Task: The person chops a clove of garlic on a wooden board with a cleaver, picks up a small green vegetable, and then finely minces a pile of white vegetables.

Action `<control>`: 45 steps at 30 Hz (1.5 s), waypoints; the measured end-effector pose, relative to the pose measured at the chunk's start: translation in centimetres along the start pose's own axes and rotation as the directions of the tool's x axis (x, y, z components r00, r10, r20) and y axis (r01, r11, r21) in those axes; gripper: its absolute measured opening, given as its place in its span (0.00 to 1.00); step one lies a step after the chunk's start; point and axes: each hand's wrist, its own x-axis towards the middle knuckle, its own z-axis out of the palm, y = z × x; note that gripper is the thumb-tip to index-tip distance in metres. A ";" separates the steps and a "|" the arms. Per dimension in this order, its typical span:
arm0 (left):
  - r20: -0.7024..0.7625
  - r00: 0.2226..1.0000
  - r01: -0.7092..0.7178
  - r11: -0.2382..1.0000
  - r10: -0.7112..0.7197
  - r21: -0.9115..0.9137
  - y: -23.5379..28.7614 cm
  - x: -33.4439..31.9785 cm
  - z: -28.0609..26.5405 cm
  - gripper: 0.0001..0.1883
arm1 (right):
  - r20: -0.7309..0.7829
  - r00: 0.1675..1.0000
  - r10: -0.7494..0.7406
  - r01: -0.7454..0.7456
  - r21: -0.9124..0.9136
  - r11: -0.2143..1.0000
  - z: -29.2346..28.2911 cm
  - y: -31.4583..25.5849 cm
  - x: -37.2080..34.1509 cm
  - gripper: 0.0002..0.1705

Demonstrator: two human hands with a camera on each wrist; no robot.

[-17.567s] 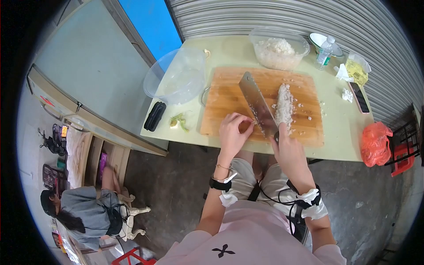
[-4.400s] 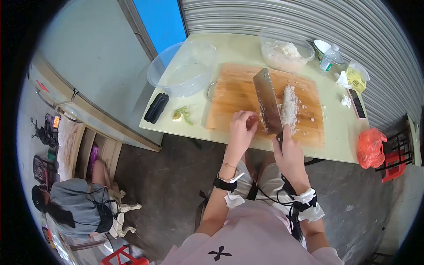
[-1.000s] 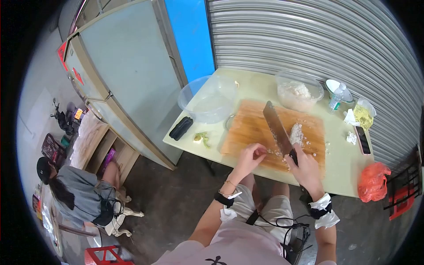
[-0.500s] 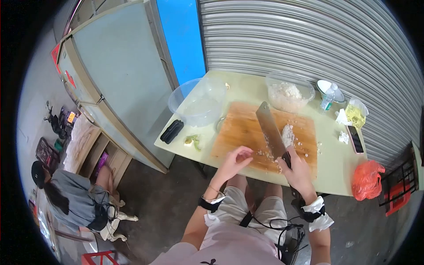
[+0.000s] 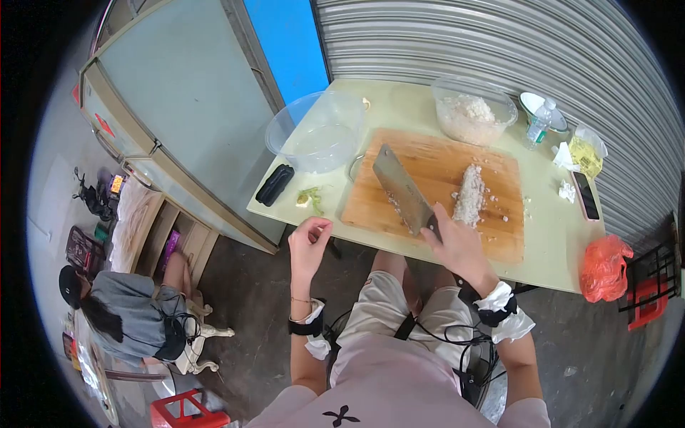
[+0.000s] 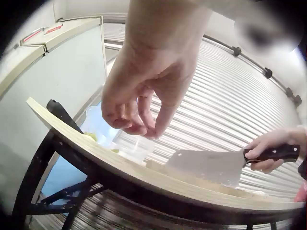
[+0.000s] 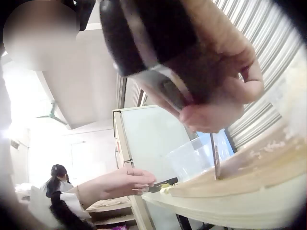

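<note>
My right hand (image 5: 458,248) grips a cleaver (image 5: 399,187) by its black handle. The broad blade stands on edge over the left half of a wooden cutting board (image 5: 437,158), small white bits stuck along it. To its right lies a long pile of finely chopped white food (image 5: 469,196), loose bits scattered around it. My left hand (image 5: 309,246) hangs just off the table's front edge, left of the board. In the left wrist view its fingers (image 6: 136,128) are loosely curled, the thumb tip close to them, with nothing visible held. Green-and-white vegetable trimmings (image 5: 310,199) lie beyond it.
A clear round tub (image 5: 314,153) and a black case (image 5: 275,185) stand left of the board. Behind it is a clear container (image 5: 478,135) of white chopped food. A bottle (image 5: 539,125), phone (image 5: 586,196) and red bag (image 5: 605,269) line the right. A person (image 5: 135,314) sits far left.
My left hand has moved left from the board to beyond the table's front edge. The cleaver, still in my right hand, has shifted left, away from the chopped pile.
</note>
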 end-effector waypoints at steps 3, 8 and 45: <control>0.008 1.000 0.015 1.000 -0.015 0.004 -0.1 0.0 0.1 0.04 | -0.008 0.998 0.055 -0.055 -0.018 0.998 -0.3 1.8 -0.4 0.24; 0.065 0.997 0.034 0.999 -0.032 -0.036 0.3 0.1 0.9 0.05 | -0.101 0.985 0.138 -0.141 -0.018 0.990 -1.4 5.4 -1.7 0.25; 0.173 0.983 0.075 0.996 -0.066 -0.046 0.1 -1.0 1.7 0.06 | -0.156 0.961 0.229 -0.195 0.207 0.959 -3.9 3.3 -1.9 0.16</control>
